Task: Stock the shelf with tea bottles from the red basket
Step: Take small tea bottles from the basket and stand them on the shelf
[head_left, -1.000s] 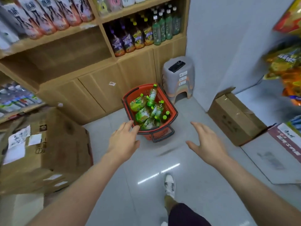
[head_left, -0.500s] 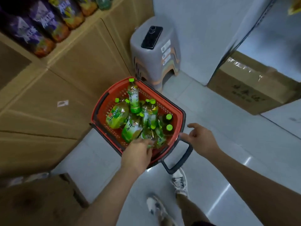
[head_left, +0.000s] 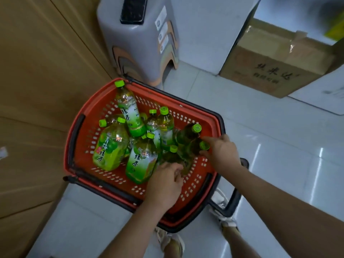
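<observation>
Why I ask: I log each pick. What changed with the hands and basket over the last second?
Both hands came down into the red basket. The right hand took a grip on the neck of a dark tea bottle; the left hand landed on the bottles beside it, its hold hidden. Basket and remaining bottles lie as before.

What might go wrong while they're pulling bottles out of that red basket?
1. The bottles lie heaped across each other in the basket; pulling one from below with the left hand could tumble the rest.
2. The right hand seems to hold a bottle only by its cap; it might slip.
3. The basket's black handle lies by the shoes: a possible trip.
</observation>
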Action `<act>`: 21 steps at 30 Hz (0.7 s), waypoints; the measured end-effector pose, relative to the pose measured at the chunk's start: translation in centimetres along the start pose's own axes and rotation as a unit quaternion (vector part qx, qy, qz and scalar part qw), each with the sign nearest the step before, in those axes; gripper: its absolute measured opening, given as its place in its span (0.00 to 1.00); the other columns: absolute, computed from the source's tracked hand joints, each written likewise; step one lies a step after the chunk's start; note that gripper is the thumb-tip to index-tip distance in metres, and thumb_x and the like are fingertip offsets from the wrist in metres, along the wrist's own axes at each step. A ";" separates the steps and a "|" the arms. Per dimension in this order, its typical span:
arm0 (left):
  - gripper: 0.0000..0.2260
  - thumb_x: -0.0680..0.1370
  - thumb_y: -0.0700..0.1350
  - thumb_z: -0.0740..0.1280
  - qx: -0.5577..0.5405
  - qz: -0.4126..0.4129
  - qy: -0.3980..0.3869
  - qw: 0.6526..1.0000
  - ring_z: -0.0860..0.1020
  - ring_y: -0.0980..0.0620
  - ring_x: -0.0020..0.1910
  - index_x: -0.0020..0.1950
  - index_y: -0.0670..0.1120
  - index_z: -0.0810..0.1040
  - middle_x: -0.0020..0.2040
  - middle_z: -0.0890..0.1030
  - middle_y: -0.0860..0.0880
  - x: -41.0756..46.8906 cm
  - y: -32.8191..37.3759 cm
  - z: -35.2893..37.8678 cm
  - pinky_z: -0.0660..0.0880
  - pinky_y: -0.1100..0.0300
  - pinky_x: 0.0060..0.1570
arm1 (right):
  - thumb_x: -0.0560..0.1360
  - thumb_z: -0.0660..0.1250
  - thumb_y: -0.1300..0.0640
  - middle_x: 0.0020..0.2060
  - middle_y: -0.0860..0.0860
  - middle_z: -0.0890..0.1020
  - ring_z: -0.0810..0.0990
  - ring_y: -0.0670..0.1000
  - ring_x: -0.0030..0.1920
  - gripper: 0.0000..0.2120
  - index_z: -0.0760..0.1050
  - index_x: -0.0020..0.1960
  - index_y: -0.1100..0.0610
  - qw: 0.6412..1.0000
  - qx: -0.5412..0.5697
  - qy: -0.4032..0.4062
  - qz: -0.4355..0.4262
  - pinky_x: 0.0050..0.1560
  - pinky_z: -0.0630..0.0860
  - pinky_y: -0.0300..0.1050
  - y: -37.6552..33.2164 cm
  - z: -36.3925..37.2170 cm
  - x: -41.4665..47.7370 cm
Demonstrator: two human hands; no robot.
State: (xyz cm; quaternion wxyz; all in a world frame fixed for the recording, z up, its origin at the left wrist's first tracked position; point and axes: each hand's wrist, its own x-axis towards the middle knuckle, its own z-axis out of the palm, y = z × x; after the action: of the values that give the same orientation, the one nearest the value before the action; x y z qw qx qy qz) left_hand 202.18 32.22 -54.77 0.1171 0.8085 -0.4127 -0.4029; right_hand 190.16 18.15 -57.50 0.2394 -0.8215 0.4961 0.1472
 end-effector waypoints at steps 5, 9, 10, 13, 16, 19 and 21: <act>0.13 0.78 0.44 0.64 -0.009 0.013 -0.010 1.000 0.75 0.53 0.59 0.63 0.51 0.77 0.59 0.76 0.53 2.7 -1.1 0.4 0.73 0.56 0.61 | 0.74 0.70 0.51 0.55 0.56 0.80 0.74 0.56 0.60 0.20 0.75 0.64 0.51 0.997 0.052 0.059 0.011 0.58 0.74 0.54 0.0 1.9 0.7; 0.25 0.76 0.47 0.69 -0.066 0.027 0.001 0.997 0.69 0.54 0.68 0.72 0.55 0.66 0.67 0.72 0.55 4.8 0.0 1.9 0.66 0.59 0.64 | 0.73 0.71 0.57 0.56 0.52 0.81 0.78 0.54 0.56 0.18 0.75 0.63 0.54 0.985 0.110 0.088 -0.099 0.55 0.75 0.47 -0.3 1.4 0.4; 0.30 0.74 0.49 0.71 -0.103 0.018 -0.001 0.995 0.67 0.55 0.68 0.73 0.57 0.62 0.68 0.70 0.56 5.2 0.3 2.4 0.64 0.60 0.62 | 0.73 0.71 0.58 0.56 0.52 0.80 0.78 0.53 0.56 0.18 0.76 0.62 0.55 0.977 0.135 0.098 -0.129 0.54 0.75 0.46 -0.3 0.6 0.3; 0.39 0.69 0.53 0.75 -0.186 0.021 0.025 0.982 0.67 0.58 0.66 0.73 0.62 0.56 0.68 0.70 0.58 5.4 1.5 3.4 0.66 0.57 0.63 | 0.72 0.72 0.61 0.53 0.49 0.81 0.80 0.49 0.54 0.16 0.77 0.59 0.51 0.944 0.275 0.107 -0.149 0.53 0.78 0.42 0.3 -3.1 -0.4; 0.29 0.67 0.53 0.77 -0.223 0.033 0.129 0.966 0.78 0.60 0.55 0.64 0.60 0.68 0.56 0.79 0.59 4.7 2.1 2.9 0.78 0.54 0.55 | 0.73 0.72 0.59 0.48 0.46 0.82 0.82 0.44 0.50 0.12 0.78 0.55 0.50 0.879 0.445 0.084 -0.151 0.52 0.79 0.38 1.1 -6.1 -1.1; 0.21 0.66 0.53 0.77 -0.280 0.043 0.142 0.948 0.82 0.60 0.45 0.56 0.58 0.75 0.46 0.83 0.57 3.0 3.1 1.8 0.81 0.56 0.46 | 0.71 0.69 0.50 0.43 0.49 0.86 0.84 0.49 0.49 0.16 0.77 0.58 0.50 0.784 0.608 0.035 -0.121 0.55 0.79 0.47 2.4 -6.9 -1.6; 0.17 0.68 0.53 0.76 -0.389 0.008 0.123 0.913 0.83 0.55 0.47 0.55 0.56 0.77 0.47 0.84 0.54 1.7 4.3 1.2 0.81 0.54 0.46 | 0.72 0.67 0.47 0.49 0.51 0.86 0.84 0.49 0.51 0.20 0.74 0.63 0.50 0.781 0.617 -0.018 -0.094 0.55 0.78 0.45 2.5 -6.5 -1.6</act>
State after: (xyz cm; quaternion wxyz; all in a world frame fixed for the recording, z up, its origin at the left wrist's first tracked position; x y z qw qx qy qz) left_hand 199.36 28.35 -54.31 0.4755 0.7390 -0.2117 -0.4278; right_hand 187.25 14.86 -51.84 0.7165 -0.5381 0.3967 -0.1993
